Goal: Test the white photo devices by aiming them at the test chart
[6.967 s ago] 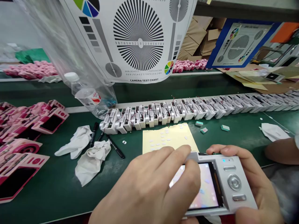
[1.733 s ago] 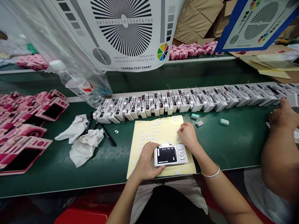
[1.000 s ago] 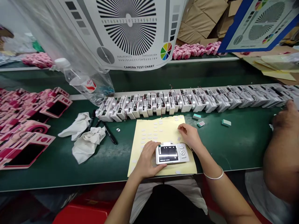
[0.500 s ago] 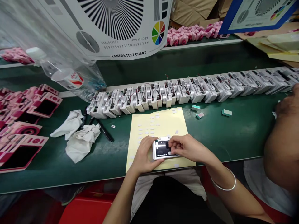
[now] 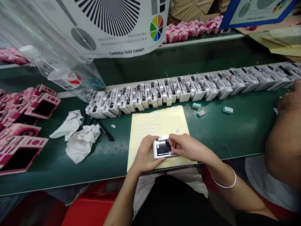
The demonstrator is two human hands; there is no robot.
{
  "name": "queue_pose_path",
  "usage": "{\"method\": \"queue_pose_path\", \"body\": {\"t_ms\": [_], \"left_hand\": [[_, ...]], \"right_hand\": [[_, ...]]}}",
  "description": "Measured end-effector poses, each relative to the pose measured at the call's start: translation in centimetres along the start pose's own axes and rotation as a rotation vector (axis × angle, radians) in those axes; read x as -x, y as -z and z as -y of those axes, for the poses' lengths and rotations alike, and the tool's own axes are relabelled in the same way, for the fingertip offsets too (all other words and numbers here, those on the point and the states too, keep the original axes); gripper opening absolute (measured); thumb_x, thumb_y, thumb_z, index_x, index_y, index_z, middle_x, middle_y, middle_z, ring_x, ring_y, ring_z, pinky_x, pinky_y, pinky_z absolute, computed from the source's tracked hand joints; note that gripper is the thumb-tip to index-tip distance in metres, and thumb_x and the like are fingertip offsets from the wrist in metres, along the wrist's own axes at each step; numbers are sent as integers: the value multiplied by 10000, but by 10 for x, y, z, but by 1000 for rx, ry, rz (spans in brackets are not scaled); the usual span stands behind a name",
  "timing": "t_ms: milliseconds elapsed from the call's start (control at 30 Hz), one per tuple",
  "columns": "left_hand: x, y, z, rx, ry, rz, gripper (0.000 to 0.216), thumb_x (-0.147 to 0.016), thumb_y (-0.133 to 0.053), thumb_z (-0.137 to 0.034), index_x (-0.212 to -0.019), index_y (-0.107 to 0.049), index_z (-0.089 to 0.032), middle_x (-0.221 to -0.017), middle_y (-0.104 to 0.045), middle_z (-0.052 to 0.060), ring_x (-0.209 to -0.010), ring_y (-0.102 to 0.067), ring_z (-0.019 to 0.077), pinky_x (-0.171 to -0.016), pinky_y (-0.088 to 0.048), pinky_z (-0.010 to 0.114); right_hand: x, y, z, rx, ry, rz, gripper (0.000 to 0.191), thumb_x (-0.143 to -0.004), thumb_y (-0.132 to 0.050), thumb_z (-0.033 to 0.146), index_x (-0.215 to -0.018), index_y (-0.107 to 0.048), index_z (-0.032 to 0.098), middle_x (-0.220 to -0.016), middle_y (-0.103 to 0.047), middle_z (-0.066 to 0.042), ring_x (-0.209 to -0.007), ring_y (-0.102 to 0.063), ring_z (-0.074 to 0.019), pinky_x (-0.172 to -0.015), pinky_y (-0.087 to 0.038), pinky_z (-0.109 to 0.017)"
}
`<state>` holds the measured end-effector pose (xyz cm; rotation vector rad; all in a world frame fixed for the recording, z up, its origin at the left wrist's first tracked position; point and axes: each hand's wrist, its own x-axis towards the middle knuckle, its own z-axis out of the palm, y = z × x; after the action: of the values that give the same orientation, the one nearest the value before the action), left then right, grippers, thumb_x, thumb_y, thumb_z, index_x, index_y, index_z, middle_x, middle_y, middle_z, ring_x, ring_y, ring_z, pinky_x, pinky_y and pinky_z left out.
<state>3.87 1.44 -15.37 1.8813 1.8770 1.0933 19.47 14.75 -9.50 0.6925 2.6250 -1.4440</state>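
Note:
Over a yellow sheet (image 5: 162, 122), my left hand (image 5: 144, 156) grips a small white camera (image 5: 155, 156) by its left side, fingers at the top edge and thumb along the bottom. Its lit black screen (image 5: 161, 149) faces up and shows white text. My right hand (image 5: 187, 147) is closed above the screen's right part, fingertips bent in against it. A tiny pale spot shows by those fingertips; whether they hold anything is hidden. Several small white stickers (image 5: 152, 120) dot the sheet around the camera.
A row of opened white camera bodies (image 5: 141, 97) with wires stretches behind the sheet. Pink cameras (image 5: 23, 153), white cloths (image 5: 82, 142) and a black marker (image 5: 105, 131) lie left. Small green-and-white blocks (image 5: 228, 110) sit right, near another person's arm (image 5: 284, 135). A test chart (image 5: 127, 50) hangs above.
The whole view has shifted slightly. White text on the camera screen looks different. Both hands keep nearly the same hold, with the right fingers curled a little more.

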Motion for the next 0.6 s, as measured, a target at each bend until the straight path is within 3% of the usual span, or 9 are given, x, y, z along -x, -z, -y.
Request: {"method": "queue_pose_path", "body": {"t_ms": [300,500,600], "left_hand": [[1,0,2,-8,-10,-2,569,-701,-637,-422,-1174,-433,-181,-1101,-560,125,-1046,-517,295,-909,-432,478],[1,0,1,-14,-1,-2,572,-699,-640,-434,-1174,-436,-188,-1108,-563,126,-1063,-517,301,-922,-424,491],[1,-1,2,-21,20,-15,586,-685,-655,-448,-1166,-452,-182,-1108,-573,130,-1072,-523,305,-926,-427,489]], "right_hand": [[-2,1,4,129,35,54,162,-707,-546,38,-669,-647,159,-604,-601,14,-538,-471,-85,-527,-275,-204],[3,3,4,31,61,28,148,-731,-553,22,-705,-608,157,-574,-558,41,-510,-455,-67,-536,-314,-188],[14,4,3,-20,69,-69,117,-759,-568,65,-793,-559,177,-601,-546,48,-523,-458,-76,-531,-336,-188]]}}
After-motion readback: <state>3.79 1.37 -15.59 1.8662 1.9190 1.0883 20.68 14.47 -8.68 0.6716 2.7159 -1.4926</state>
